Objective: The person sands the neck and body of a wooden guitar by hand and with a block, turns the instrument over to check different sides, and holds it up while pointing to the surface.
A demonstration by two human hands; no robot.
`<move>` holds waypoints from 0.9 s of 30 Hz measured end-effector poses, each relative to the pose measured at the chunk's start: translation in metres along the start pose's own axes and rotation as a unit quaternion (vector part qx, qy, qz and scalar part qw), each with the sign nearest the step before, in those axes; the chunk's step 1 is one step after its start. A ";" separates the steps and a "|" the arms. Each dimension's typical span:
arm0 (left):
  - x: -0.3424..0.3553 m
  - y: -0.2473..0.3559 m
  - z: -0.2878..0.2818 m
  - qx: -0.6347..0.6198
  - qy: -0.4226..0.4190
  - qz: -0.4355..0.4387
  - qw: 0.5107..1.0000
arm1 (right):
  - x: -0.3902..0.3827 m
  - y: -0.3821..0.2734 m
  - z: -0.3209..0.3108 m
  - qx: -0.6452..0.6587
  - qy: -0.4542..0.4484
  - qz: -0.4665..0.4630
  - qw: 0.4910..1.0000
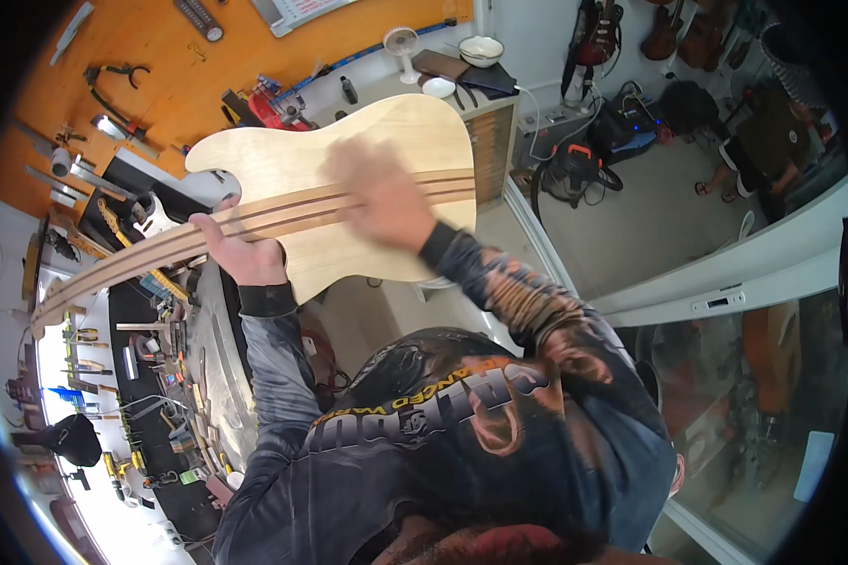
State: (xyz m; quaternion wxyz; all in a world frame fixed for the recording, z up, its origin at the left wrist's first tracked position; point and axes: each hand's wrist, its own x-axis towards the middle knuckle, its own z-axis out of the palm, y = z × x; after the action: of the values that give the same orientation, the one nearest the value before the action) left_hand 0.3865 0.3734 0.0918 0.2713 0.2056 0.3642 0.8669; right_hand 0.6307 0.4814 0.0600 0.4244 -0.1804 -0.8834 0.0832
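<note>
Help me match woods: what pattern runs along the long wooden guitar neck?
The neck is light tan with dark brown lengthwise stripes, in the head view.

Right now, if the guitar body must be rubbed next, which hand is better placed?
Probably the right hand: it is over the body, though blur hides whether it touches. The left hand holds the neck, thumb across it, so it seems busy supporting.

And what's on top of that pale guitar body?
The blurred right hand is over the pale guitar body, across its striped middle strip. The spot beneath the hand is covered, so I can't tell if it holds anything.
</note>
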 end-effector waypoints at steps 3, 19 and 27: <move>-0.011 -0.008 0.011 -0.064 0.025 -0.030 0.997 | -0.109 0.155 -0.002 -0.011 -0.028 0.296 0.955; -0.023 -0.027 -0.164 -0.183 0.066 -0.329 0.924 | -0.131 0.044 -0.042 0.366 0.090 0.497 0.782; -0.063 -0.038 -0.202 -0.187 0.031 -0.330 0.925 | -0.161 0.048 -0.010 0.381 0.087 0.555 0.734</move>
State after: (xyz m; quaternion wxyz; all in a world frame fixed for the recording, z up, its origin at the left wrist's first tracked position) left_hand 0.3347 0.2516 -0.0780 0.5642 -0.0077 0.2506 0.7866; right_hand 0.7428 0.4632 -0.0642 0.4109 -0.4686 -0.4800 0.6174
